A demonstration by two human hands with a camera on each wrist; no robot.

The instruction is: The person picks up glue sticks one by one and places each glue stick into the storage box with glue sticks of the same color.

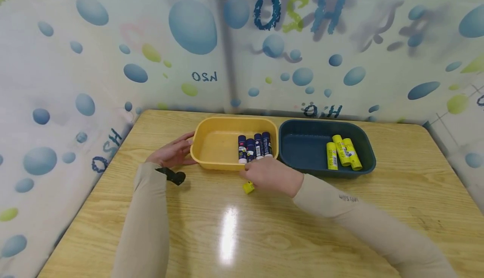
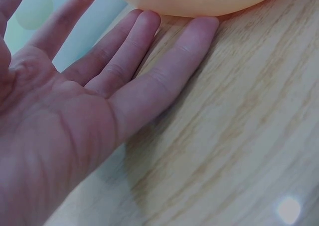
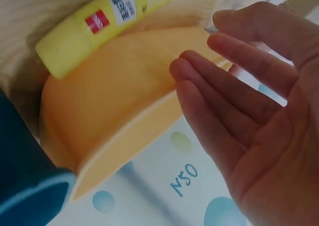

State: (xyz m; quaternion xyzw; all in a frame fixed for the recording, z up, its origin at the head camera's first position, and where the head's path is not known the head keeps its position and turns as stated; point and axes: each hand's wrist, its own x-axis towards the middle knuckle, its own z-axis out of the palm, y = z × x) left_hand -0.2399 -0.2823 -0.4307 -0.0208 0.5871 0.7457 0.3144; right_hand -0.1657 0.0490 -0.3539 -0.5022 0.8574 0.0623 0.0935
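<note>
My left hand (image 1: pixel 172 152) is at the left end of a yellow plastic bin (image 1: pixel 217 166), fingers spread and fingertips right against its wall. Over the bin's front edge reaches my right hand (image 1: pixel 274 176), fingers nearly straight with nothing between them. A yellow glue stick (image 3: pixel 99 29) lies on the table along the front of that bin; in the head view the right hand hides most of it. Inside the yellow bin, several dark blue glue sticks (image 1: pixel 259 145) stand side by side at the right end.
A dark blue bin (image 1: pixel 302 148) sits directly right of the yellow one, with three yellow glue sticks (image 1: pixel 342 151) at its right end. Both stand on a wooden table (image 1: pixel 264 236), backed by a patterned wall covering (image 1: pixel 249 51).
</note>
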